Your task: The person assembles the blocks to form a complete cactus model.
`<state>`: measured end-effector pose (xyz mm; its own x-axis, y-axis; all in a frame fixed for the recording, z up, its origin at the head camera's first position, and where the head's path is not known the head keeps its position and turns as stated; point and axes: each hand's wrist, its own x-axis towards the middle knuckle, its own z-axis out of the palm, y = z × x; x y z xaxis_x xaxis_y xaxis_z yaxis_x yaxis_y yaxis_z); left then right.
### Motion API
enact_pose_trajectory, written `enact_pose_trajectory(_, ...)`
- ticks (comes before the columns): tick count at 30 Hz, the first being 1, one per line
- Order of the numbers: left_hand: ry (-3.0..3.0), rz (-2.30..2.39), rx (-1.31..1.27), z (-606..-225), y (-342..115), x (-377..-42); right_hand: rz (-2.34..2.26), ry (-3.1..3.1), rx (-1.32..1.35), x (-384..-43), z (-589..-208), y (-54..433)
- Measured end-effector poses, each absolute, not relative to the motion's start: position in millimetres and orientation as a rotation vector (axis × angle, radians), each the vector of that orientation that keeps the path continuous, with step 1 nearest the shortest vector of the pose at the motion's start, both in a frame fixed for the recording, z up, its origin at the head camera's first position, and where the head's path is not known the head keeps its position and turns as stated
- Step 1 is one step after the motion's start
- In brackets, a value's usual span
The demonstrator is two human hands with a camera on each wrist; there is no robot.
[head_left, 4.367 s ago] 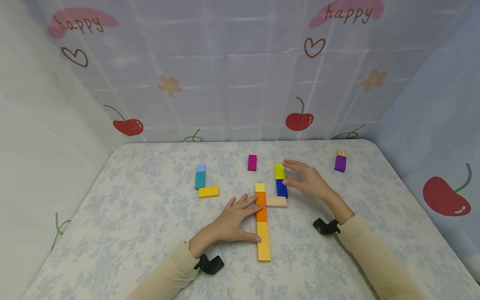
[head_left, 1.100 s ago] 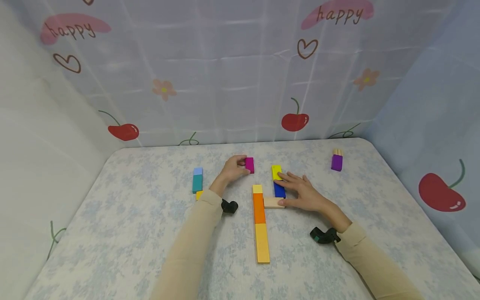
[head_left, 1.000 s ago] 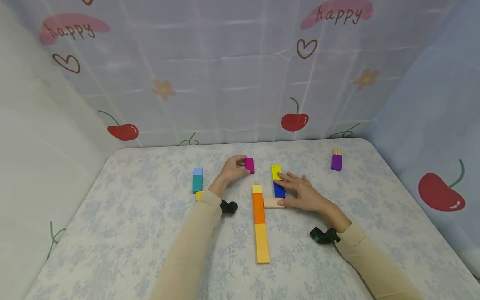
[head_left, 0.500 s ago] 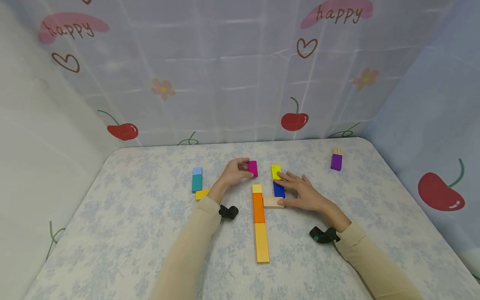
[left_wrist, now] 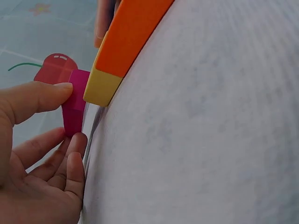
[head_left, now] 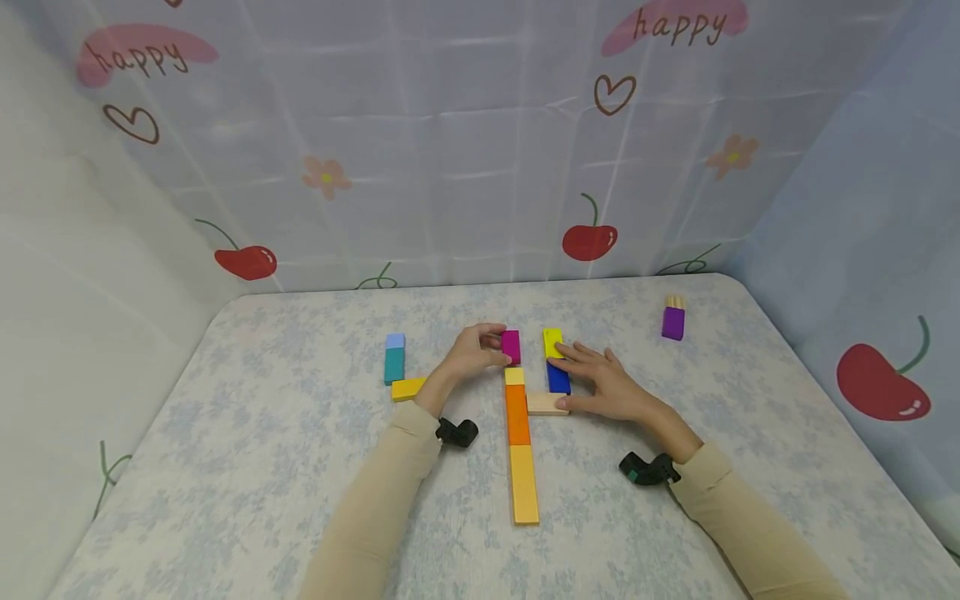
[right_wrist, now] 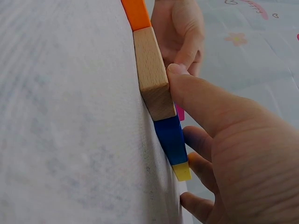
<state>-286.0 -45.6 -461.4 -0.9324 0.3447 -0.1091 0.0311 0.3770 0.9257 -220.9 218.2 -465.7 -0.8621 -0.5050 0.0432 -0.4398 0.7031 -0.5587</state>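
Note:
My left hand (head_left: 468,354) pinches a magenta block (head_left: 511,347) between thumb and fingers, at the far end of a column of blocks. That column runs from a small pale yellow block (head_left: 514,376) through an orange block (head_left: 517,414) to a long light-orange block (head_left: 524,485). In the left wrist view the magenta block (left_wrist: 75,105) is close to the pale yellow one; contact is unclear. With fingers spread, my right hand (head_left: 603,385) rests its thumb on a plain wooden block (head_left: 542,404) and its fingertips by a blue block (head_left: 558,380) and a yellow block (head_left: 552,338).
To the left lie a teal block (head_left: 393,367), a light-blue block (head_left: 395,341) and a yellow-orange block (head_left: 407,389) partly behind the left wrist. A purple block with pale sticks (head_left: 673,322) lies at the far right. A printed curtain (head_left: 465,150) stands behind the table.
My left hand left the column, took hold of the magenta block and drew it nearer and slightly right, to the column's far end. The right hand settled onto the wooden, blue and yellow blocks.

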Motion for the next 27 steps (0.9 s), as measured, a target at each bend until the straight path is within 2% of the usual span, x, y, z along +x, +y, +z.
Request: enact_pose_trajectory(27,2.373,1.541,0.389,-462.8,-42.8,-280.7,-0.865,2.806,-0.786,-221.9,-468.6,219.0)
